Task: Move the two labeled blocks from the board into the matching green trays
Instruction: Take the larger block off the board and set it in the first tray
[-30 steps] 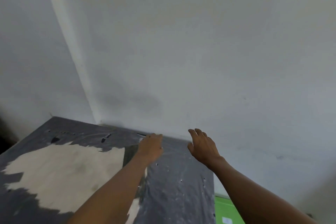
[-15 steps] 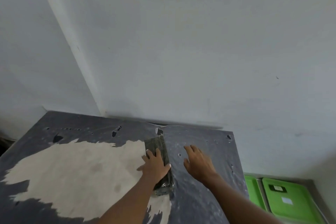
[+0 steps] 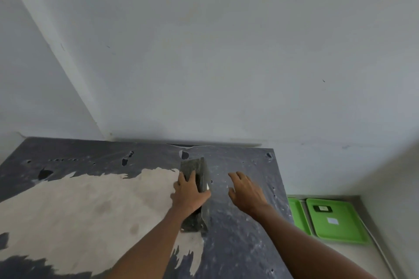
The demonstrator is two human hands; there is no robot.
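1. Nearest, the worn dark-grey board with a large pale patch where the coating is gone [image 3: 79, 206] fills the left and middle of the scene, its far edge lying against the white wall [image 3: 226, 52].
2. Near the middle of the board the left hand [image 3: 190, 195] is laid over a long dark speckled stone-like block [image 3: 193, 166], the fingers wrapped over its top and the thumb pressed to its right side; the block is grasped but appears to rest on the board.
3. Only this one block is seen. No label can be read on it; a small white patch shows at its right side, just by the thumb.
4. Just right of the block, the right hand [image 3: 246, 192] hovers with fingers spread and released, holding nothing.
5. The step in hand is judged to be the lift of the block. The block looks heavy and long, so the free hand is best brought to its right side or far end and the load shared before it is raised.
6. The grip is best set near the block's middle, so that neither end dips and scrapes the board.
7. Farther right, beyond the board's edge and lower down, two bright green plastic trays [image 3: 337, 222] lie side by side; dark and white tags are seen on the right one, too small to be read.
8. The label is best checked against the tray tags before the block is set down.
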